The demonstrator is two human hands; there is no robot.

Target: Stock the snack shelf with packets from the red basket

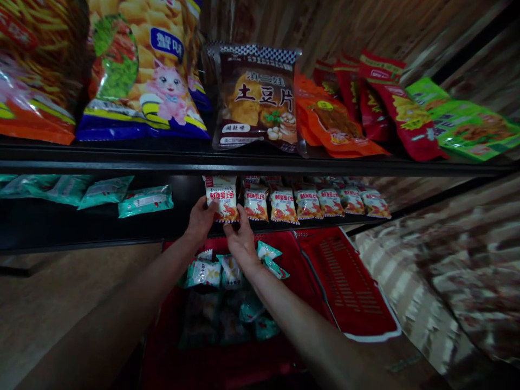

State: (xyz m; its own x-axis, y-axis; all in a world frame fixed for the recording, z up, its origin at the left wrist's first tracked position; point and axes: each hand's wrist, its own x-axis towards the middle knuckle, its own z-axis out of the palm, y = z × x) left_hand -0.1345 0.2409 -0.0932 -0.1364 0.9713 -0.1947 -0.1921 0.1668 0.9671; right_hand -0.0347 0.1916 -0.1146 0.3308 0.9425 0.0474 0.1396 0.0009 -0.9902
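Note:
Between my two hands, at the front of the lower shelf (pixel 182 230), stands a small white and orange snack bag (pixel 221 194). My left hand (pixel 202 219) grips its left side, and my right hand (pixel 242 230) has its fingers at the lower right corner. To the right is a row of matching snack bags (pixel 284 205). Below my hands, a red shopping basket (pixel 300 271) holds several teal and white snack packets (pixel 204 272); my right forearm hides part of it.
Teal packets (pixel 146 200) lie at the left of the lower shelf. Overhead, the upper shelf (pixel 162 157) juts out with large chip bags (pixel 146 70), a brown potato chip bag (pixel 258 100), red pouches (pixel 402 108) and green packets (pixel 467 122). A red basket flap (pixel 353 287) lies at the right.

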